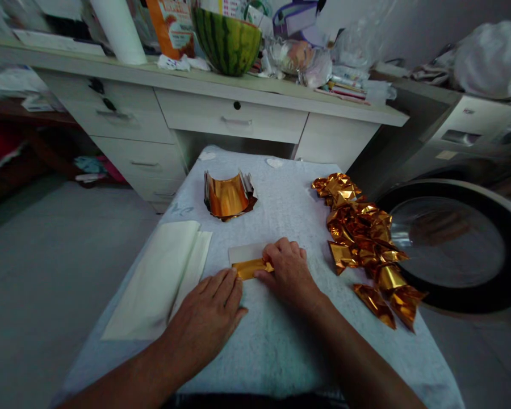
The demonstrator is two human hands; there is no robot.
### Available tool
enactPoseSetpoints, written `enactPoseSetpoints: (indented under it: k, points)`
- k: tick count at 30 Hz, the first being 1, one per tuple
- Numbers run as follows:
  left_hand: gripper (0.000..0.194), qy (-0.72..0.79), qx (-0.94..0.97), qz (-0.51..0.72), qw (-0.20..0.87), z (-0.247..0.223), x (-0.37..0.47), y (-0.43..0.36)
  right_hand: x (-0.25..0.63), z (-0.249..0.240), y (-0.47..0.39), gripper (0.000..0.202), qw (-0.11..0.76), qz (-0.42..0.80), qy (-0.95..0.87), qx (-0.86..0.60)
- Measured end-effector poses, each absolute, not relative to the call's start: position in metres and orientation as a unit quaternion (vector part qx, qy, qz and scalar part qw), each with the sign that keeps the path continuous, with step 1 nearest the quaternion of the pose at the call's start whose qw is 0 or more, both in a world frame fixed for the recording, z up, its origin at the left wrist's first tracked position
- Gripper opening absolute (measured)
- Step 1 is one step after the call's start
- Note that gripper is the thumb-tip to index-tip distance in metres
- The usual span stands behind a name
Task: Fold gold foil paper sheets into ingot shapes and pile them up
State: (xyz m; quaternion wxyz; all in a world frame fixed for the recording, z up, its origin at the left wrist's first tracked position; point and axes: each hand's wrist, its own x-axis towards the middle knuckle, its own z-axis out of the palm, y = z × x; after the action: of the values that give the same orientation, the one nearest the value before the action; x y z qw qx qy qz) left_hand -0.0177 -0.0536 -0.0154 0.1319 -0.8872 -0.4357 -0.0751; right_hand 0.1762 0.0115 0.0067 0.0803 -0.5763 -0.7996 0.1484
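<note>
On the cloth-covered table, a narrow folded strip of gold foil paper [249, 268] lies with a pale sheet [242, 252] showing behind it. My left hand [215, 304] rests flat with fingers stretched out, its fingertips touching the strip's left end. At the other end, my right hand [287, 267] has its fingers curled and pinches the foil. Further back stands a curved stack of gold foil sheets [227, 196]. A pile of folded gold foil pieces [360, 224] covers the right side, and folded cream paper [162, 278] lies by my left hand.
Behind the table runs a white cabinet with drawers [196, 116]. Its top holds a cut watermelon [227, 42], an orange packet [170, 28] and plastic bags. To the right, a washing machine's open round door [451, 244] reaches close to the table edge.
</note>
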Motion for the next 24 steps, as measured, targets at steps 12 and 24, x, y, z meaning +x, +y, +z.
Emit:
enactPoseSetpoints:
  k: [12,24]
  points:
    - [0.038,-0.483,-0.866,-0.070,0.108,0.001,0.003,-0.045,0.200,0.003,0.021,0.030,0.083,0.164,-0.791,-0.584]
    - [0.035,-0.407,-0.894,-0.138,0.125,-0.033,-0.008,-0.041,0.220,0.002,0.028,0.040,0.092,0.183,-0.781,-0.590]
